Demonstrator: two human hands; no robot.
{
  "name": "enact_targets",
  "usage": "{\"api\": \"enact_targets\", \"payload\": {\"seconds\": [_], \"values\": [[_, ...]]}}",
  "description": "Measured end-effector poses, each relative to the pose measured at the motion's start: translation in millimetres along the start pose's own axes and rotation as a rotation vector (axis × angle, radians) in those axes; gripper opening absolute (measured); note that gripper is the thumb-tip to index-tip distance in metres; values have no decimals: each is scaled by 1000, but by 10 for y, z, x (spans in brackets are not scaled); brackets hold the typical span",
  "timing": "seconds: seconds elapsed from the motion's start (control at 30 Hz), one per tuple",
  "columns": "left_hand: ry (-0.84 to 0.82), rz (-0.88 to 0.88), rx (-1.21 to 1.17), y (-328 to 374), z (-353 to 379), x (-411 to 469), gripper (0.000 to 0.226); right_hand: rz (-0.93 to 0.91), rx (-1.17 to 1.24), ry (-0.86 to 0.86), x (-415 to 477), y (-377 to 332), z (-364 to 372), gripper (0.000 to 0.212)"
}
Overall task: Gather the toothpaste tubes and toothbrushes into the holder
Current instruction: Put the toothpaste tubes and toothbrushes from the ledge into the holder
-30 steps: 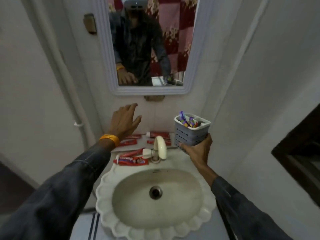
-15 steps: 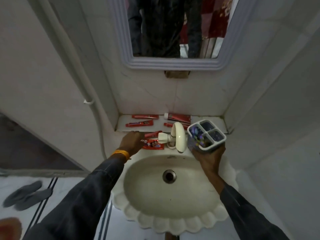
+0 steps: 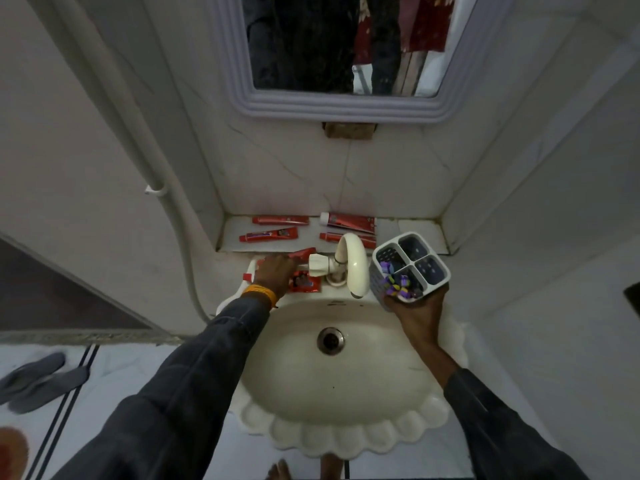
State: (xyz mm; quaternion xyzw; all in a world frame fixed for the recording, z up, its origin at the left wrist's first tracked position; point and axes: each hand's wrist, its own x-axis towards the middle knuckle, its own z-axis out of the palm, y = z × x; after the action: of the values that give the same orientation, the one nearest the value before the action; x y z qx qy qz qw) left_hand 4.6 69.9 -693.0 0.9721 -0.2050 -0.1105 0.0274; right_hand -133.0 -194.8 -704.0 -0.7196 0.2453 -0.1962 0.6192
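My left hand [image 3: 273, 275] lies palm down on red toothpaste tubes on the sink's back rim, left of the tap. One tube [image 3: 305, 253] sticks out past the fingers and another [image 3: 306, 284] shows beside the hand. My right hand [image 3: 419, 315] grips the grey four-compartment holder [image 3: 433, 271] from below, to the right of the tap. Purple toothbrushes [image 3: 398, 285] fill its nearest compartment. More red tubes lie flat on the tiled ledge behind: two on the left [image 3: 280, 220] [image 3: 268, 234], a bigger one [image 3: 349, 222] on the right, and one [image 3: 329, 237] partly behind the tap.
The cream tap [image 3: 355, 265] stands between my hands. The scalloped sink [image 3: 346, 441] is below, in a narrow niche with walls close on both sides. A mirror [image 3: 346, 46] hangs above. A white pipe [image 3: 162, 188] runs down the left wall. Grey slippers [image 3: 38, 379] lie on the floor.
My view has tipped down from the mirror to the sink. My left hand dropped from the air onto the tubes beside the tap. The holder stayed in my right hand.
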Motion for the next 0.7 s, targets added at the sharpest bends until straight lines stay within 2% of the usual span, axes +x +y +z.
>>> {"api": "enact_targets", "payload": {"seconds": [0.07,0.1,0.23,0.3,0.37,0.43,0.57,0.7], "values": [[-8,3,-5,-3,24,10,64,-14,19,3,9,9,12,130],[-23,-14,14,9,1,-13,63,-18,30,-2,8,13,10,131],[-64,-31,53,-7,-209,-192,45,-22,57,-3,28,31,10,131],[-82,-46,21,-131,-377,-295,45,-35,45,2,31,72,-12,126],[-88,-90,-40,-299,-616,-359,36,-65,28,13,42,119,-16,118],[-39,-118,-137,-417,-948,-402,28,-94,13,18,19,101,25,114],[170,-127,-282,-275,-1663,-358,27,-99,17,58,-27,38,128,113],[328,-24,-511,159,-2056,-231,20,-68,31,114,-47,32,216,119]]}}
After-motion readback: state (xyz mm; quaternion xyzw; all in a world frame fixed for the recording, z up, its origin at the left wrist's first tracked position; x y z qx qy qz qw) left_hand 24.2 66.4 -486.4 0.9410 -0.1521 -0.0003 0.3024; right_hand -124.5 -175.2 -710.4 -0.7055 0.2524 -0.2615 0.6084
